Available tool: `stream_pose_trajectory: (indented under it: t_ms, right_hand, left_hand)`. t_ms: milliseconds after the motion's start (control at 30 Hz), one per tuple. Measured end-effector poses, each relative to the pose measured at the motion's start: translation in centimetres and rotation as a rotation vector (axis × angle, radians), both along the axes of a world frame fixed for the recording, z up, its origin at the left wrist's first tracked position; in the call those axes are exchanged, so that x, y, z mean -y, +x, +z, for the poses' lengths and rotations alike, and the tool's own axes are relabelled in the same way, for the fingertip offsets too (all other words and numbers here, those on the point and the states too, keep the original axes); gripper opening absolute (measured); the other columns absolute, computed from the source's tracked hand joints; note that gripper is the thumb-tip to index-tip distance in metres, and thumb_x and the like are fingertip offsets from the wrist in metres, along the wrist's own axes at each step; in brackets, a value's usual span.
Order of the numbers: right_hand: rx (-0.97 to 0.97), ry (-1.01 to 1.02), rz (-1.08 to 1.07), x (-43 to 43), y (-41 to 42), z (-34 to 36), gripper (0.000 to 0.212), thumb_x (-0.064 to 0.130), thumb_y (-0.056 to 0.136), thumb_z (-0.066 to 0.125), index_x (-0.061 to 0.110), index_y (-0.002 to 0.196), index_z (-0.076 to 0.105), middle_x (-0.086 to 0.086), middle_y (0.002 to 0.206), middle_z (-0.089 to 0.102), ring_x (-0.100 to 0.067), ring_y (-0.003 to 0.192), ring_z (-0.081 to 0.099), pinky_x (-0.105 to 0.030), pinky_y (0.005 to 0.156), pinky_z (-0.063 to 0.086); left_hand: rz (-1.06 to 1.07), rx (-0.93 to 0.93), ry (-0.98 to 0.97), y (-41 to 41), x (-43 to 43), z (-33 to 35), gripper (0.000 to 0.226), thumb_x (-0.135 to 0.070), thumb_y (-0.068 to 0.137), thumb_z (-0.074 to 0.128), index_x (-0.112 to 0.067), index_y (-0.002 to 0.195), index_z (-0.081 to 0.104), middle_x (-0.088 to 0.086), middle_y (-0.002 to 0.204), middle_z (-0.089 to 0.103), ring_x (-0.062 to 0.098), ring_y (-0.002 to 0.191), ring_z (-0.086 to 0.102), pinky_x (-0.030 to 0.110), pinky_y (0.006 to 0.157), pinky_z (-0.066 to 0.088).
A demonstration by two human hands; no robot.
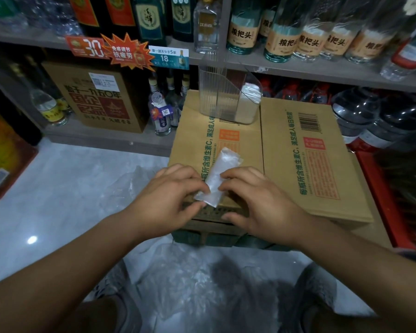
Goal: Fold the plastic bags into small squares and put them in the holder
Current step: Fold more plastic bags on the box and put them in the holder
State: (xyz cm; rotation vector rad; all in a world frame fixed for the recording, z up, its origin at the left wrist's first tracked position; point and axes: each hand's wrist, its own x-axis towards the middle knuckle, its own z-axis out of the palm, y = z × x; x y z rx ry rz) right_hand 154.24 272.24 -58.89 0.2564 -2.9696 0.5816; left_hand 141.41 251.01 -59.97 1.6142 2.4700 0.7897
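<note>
Fingers point(205, 188) of the left hand point(168, 195) pinched the near end of the folded bag point(222, 169) between thumb and forefinger, closed on the plastic. Bag lay as a narrow strip on top of the cardboard box point(298, 164), toward its near left part. Long axis ran from the box's near edge away and slightly rightward, pointing at the holder point(216, 92) on the box's far edge. Near end partly hidden by fingertips; could not tell whether it lay flat or lifted. Holder clear and ribbed, holding a pale folded wad point(251, 92), layers not countable. Loose clear bags point(190, 272) on the floor before the box, outlines hard to make out. Right hand point(259, 203) arched, fingertips pressing the strip's right edge, thumb apart at the box's near edge, gripping nothing. Both palms faced down.
</note>
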Motion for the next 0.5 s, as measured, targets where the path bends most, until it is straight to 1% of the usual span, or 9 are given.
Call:
stream_pose_trajectory:
  t_ms: [100, 200, 267, 333, 400, 467, 500]
  right_hand:
    - [-0.027, 0.017, 0.010, 0.2, -0.3, -0.1, 0.042, 0.037, 0.082, 0.077, 0.019, 0.118, 0.063, 0.002, 0.127, 0.058, -0.020, 0.120, 0.051, -0.042, 0.098, 0.048]
    - [-0.079, 0.003, 0.020, 0.4, -0.5, 0.0, 0.019, 0.032, 0.090, 0.066, 0.021, 0.105, 0.063, 0.005, 0.110, 0.062, -0.020, 0.104, 0.057, -0.042, 0.089, 0.049]
    - [-0.104, -0.019, 0.010, 0.5, -0.6, 0.0, 0.011, 0.026, 0.093, 0.059, 0.019, 0.100, 0.063, 0.005, 0.101, 0.064, -0.020, 0.095, 0.058, -0.042, 0.085, 0.049]
    - [-0.102, -0.077, -0.020, 0.5, -0.8, 0.1, 0.009, 0.022, 0.095, 0.058, 0.017, 0.099, 0.064, 0.005, 0.097, 0.065, -0.019, 0.091, 0.059, -0.040, 0.083, 0.049]
    - [-0.071, -0.146, -0.061, 0.6, -0.9, 0.4, 0.006, 0.022, 0.096, 0.059, 0.019, 0.098, 0.064, 0.006, 0.092, 0.064, -0.016, 0.087, 0.058, -0.038, 0.080, 0.049]
    - [-0.033, -0.221, -0.102, 0.6, -0.8, 0.8, 0.003, 0.023, 0.096, 0.059, 0.022, 0.097, 0.062, 0.009, 0.087, 0.062, -0.012, 0.082, 0.058, -0.039, 0.073, 0.050]
    - [-0.019, -0.267, -0.119, 0.7, -0.7, 0.9, 0.003, 0.023, 0.097, 0.059, 0.023, 0.096, 0.062, 0.010, 0.085, 0.062, -0.010, 0.078, 0.058, -0.039, 0.069, 0.050]
  left_hand:
    - [0.000, 0.026, 0.047, 0.1, -0.1, 0.0, 0.024, -0.043, 0.091, 0.057, -0.031, 0.106, 0.073, -0.015, 0.106, 0.058, 0.010, 0.106, 0.053, 0.043, 0.091, 0.047]
    - [-0.004, 0.041, 0.116, 0.2, -0.4, 0.1, 0.018, -0.037, 0.091, 0.061, -0.026, 0.100, 0.073, -0.011, 0.119, 0.058, 0.013, 0.117, 0.053, 0.042, 0.095, 0.048]
    - [-0.008, 0.087, 0.158, 0.4, -0.7, 0.3, 0.018, -0.035, 0.089, 0.065, -0.024, 0.102, 0.070, -0.009, 0.129, 0.060, 0.013, 0.126, 0.051, 0.044, 0.101, 0.046]
    - [-0.020, 0.157, 0.187, 0.5, -1.1, 0.5, 0.026, -0.035, 0.086, 0.070, -0.025, 0.109, 0.064, -0.011, 0.132, 0.060, 0.011, 0.131, 0.050, 0.045, 0.105, 0.044]
    - [-0.009, 0.226, 0.185, 0.5, -1.3, 0.5, 0.034, -0.036, 0.084, 0.074, -0.032, 0.114, 0.059, -0.014, 0.129, 0.060, 0.011, 0.128, 0.052, 0.047, 0.105, 0.045]
    - [0.033, 0.298, 0.166, 0.4, -1.5, 0.5, 0.036, -0.041, 0.083, 0.073, -0.040, 0.115, 0.057, -0.017, 0.122, 0.059, 0.012, 0.122, 0.055, 0.045, 0.101, 0.048]
    - [0.050, 0.319, 0.163, 0.2, -1.6, 0.5, 0.035, -0.043, 0.082, 0.071, -0.040, 0.115, 0.057, -0.018, 0.119, 0.057, 0.012, 0.119, 0.055, 0.044, 0.100, 0.049]
